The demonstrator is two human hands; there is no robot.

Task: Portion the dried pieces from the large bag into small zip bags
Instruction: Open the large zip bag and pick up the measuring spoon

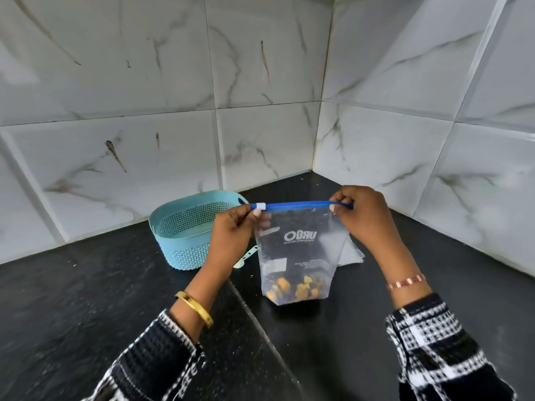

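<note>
A clear small zip bag (301,250) with a blue zip strip and a white slider stands upright on the black counter. Yellow-orange and dark dried pieces (295,287) lie in its bottom. My left hand (231,235) pinches the left end of the zip strip, just below the white slider. My right hand (364,215) pinches the right end of the strip. The strip is stretched level between both hands. The large bag is not in view.
A light blue perforated basket (185,233) sits on the counter to the left, behind my left hand. A few flat clear bags (351,256) lie behind the held bag. White marble-look tiled walls meet in a corner at the back of the counter (86,299).
</note>
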